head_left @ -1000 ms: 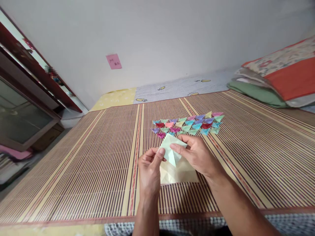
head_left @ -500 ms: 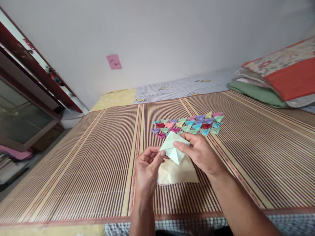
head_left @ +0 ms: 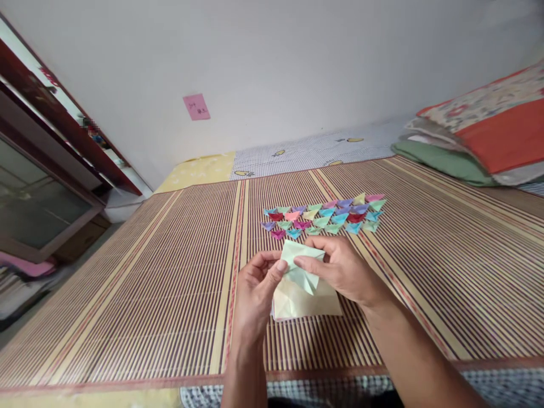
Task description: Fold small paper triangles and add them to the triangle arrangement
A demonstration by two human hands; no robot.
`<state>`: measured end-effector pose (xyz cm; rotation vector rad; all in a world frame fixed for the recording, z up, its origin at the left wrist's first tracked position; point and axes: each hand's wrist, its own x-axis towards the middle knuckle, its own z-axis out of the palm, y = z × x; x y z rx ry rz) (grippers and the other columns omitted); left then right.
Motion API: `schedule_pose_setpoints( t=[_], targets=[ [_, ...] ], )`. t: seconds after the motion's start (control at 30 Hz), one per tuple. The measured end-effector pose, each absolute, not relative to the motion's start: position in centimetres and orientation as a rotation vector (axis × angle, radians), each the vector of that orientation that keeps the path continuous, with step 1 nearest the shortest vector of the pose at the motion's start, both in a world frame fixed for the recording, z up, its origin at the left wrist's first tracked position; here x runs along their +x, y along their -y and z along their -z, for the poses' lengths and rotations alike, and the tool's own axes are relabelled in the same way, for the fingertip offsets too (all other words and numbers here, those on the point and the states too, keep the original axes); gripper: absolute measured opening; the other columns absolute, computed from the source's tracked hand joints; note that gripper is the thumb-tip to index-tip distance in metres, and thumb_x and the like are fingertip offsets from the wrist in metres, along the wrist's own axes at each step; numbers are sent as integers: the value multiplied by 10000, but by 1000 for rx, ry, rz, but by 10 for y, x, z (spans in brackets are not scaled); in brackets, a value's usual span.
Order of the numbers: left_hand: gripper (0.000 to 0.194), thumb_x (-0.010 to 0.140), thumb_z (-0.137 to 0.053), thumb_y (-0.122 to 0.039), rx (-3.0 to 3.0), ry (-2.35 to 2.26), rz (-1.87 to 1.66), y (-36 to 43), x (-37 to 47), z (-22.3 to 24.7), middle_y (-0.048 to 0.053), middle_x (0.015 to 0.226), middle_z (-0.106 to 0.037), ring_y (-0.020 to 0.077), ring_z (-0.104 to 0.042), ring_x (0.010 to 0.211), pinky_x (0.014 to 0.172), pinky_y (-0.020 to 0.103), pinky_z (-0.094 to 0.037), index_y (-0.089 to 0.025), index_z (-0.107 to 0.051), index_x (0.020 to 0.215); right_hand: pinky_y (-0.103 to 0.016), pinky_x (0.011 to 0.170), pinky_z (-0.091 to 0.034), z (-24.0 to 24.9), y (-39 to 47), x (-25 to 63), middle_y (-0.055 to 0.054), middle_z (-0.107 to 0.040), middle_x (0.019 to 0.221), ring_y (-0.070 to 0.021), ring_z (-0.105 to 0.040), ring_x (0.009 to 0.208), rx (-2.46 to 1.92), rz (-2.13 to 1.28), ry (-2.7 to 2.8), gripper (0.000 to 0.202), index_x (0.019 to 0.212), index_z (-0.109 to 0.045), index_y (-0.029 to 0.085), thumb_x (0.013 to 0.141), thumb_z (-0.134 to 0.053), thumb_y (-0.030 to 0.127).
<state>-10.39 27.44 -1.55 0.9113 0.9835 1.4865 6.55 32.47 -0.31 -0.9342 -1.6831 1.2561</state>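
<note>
Hands are both busy with the same bit of folding, just below center frame. Left hand (head_left: 258,286) has its thumb pressed on the front of the pale green paper (head_left: 304,277), left edge, with the fingers curled in behind. Right hand (head_left: 346,269) comes in from the other side, thumb laid flat across the front and index finger along the upper right corner, so it's a closed pinch too. Can't really tell what the fingertips behind the sheet are doing, they're mostly hidden.

The green piece is folded, with a point hanging down, and it's held up in front of a cream sheet (head_left: 308,306) lying flat on the striped mat (head_left: 170,300).

Just beyond the hands, center to right of center, sit rows of little folded paper pieces (head_left: 327,212) in blue, red, purple, green, yellow and pink. Past the mat's far edge there's checked cloth (head_left: 293,153) with yellow prints, and yellow cloth (head_left: 199,170) left of that. Pink note (head_left: 196,106) on the wall (head_left: 306,62), upper left of center. Folded bedding (head_left: 501,144) in orange, floral and green fills the upper right, and a glass-paneled cabinet (head_left: 34,198) takes the left edge.
</note>
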Motion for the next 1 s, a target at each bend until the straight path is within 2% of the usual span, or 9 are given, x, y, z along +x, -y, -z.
schedule_pose_setpoints(
  t=[0.17,0.37,0.43,0.5,0.6,0.7,0.77,0.87,1.0],
  targets=[
    [246,714,-906,-347,942,-1013,-1462,-275,-105,17,18,670,-686,122,-585,593,572,220,-476,-163,-742,721,-225,500,-312,2,-320,60,43,-505,598,-106,-444,565,-976,-1160,1892,241,635,-585,182,827,-706,265],
    [267,703,-910,-354,987,-1002,-1323,-278,-109,19,46,664,-708,129,-614,599,594,226,-491,-137,-756,693,-236,530,-337,0,-325,67,39,-533,631,-111,-464,588,-953,-1151,1818,222,669,-620,179,837,-724,280],
    [273,703,-911,-354,969,-1022,-1354,-278,-108,21,43,651,-703,108,-587,572,567,201,-466,-130,-756,684,-246,573,-396,-1,-329,75,15,-610,693,-128,-533,633,-907,-1210,1729,213,753,-683,179,883,-713,346],
    [277,680,-927,-340,891,-1040,-1460,-279,-106,21,20,612,-674,72,-532,527,522,165,-414,-127,-752,672,-262,640,-460,-2,-332,82,-17,-689,800,-152,-610,710,-842,-1284,1615,264,925,-734,187,921,-691,447],
    [290,619,-963,-317,682,-997,-1610,-282,-101,21,-12,569,-642,47,-503,493,524,141,-418,-134,-743,663,-282,734,-513,-1,-334,83,-46,-731,892,-180,-668,812,-759,-1362,1533,370,1035,-729,187,848,-780,502],
    [321,537,-997,-289,480,-904,-1663,-284,-96,22,-17,588,-665,58,-546,503,563,155,-481,-149,-747,683,-287,739,-530,4,-330,67,-55,-754,922,-185,-677,813,-778,-1386,1565,368,1003,-736,176,745,-887,391],
    [335,508,-1007,-274,419,-863,-1664,-285,-93,23,-11,625,-687,62,-561,517,568,159,-494,-152,-751,687,-282,693,-530,6,-325,55,-53,-756,885,-185,-675,777,-823,-1339,1543,284,947,-745,172,770,-862,361],
    [307,547,-994,-272,480,-837,-1581,-286,-91,24,-3,656,-685,61,-556,542,573,161,-487,-139,-758,691,-282,686,-534,7,-319,46,-42,-748,856,-193,-680,786,-816,-1263,1469,182,892,-747,175,837,-788,344],
    [285,579,-975,-254,688,-896,-1444,-283,-95,22,17,672,-682,64,-534,573,540,147,-437,-114,-763,707,-272,629,-497,3,-320,55,-16,-697,758,-177,-641,705,-846,-1179,1582,144,824,-724,175,871,-728,311]
  ],
)
